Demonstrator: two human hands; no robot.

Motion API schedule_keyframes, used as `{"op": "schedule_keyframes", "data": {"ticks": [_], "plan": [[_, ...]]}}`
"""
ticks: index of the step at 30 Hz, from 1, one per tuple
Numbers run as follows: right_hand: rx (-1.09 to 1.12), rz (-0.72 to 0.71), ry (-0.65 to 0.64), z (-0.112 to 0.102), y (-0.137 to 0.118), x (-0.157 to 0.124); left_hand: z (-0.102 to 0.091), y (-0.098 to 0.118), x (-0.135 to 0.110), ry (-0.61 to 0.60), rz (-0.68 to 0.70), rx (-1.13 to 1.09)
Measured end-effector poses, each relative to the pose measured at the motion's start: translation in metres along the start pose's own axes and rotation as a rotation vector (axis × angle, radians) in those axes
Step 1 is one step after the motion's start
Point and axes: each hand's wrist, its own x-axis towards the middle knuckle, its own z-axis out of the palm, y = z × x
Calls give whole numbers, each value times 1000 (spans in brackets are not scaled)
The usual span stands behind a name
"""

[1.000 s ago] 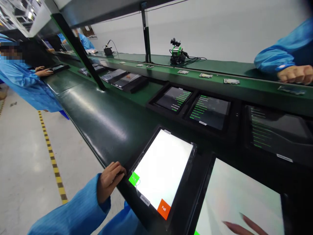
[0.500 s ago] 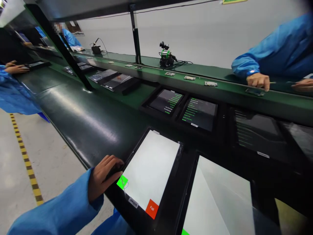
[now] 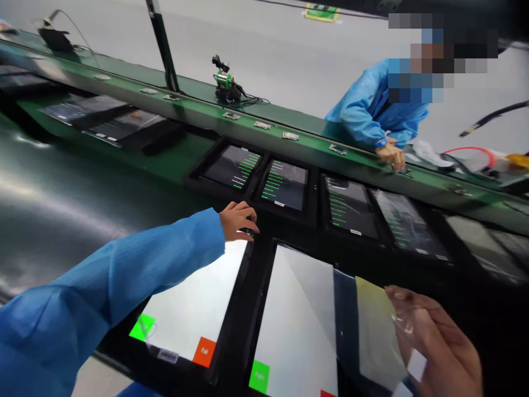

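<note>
Over the top edge of a lit white display panel (image 3: 198, 298) reaches my left hand (image 3: 238, 220), fingers loosely curled and apart, nothing seen in them. That panel shows a green square and a red "Fail" square along its bottom edge. Beside it, a second lit panel (image 3: 297, 314) carries a clear film lifted at its right side. My right hand (image 3: 442, 336) pinches the edge of this clear film (image 3: 376, 325), which has a yellowish part and white tabs. How far the film still touches the panel I cannot tell.
Behind lies a row of dark panels with green text lines, among them one panel (image 3: 285, 184). Small circuit boards (image 3: 262, 125) sit along the green conveyor ledge (image 3: 198, 105). Across it, a co-worker's hand (image 3: 392, 154) touches the ledge. A green-and-black device (image 3: 225, 82) stands there.
My view has swung right. My left hand has moved from the left panel's lower left side to its top edge. My right hand, holding film, has come into view.
</note>
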Motion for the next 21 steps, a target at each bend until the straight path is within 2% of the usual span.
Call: {"op": "schedule_keyframes", "data": {"ticks": [3,9,21], "plan": [[97,55,-3,7,-7,-5,-4,-10,-2,-33,21,-29],[199,21,78,17,-12,-12,-13,-22,-6,-104,48,-63],[262,-72,57,28,-16,-21,-22,-38,6,-187,193,-83]]}}
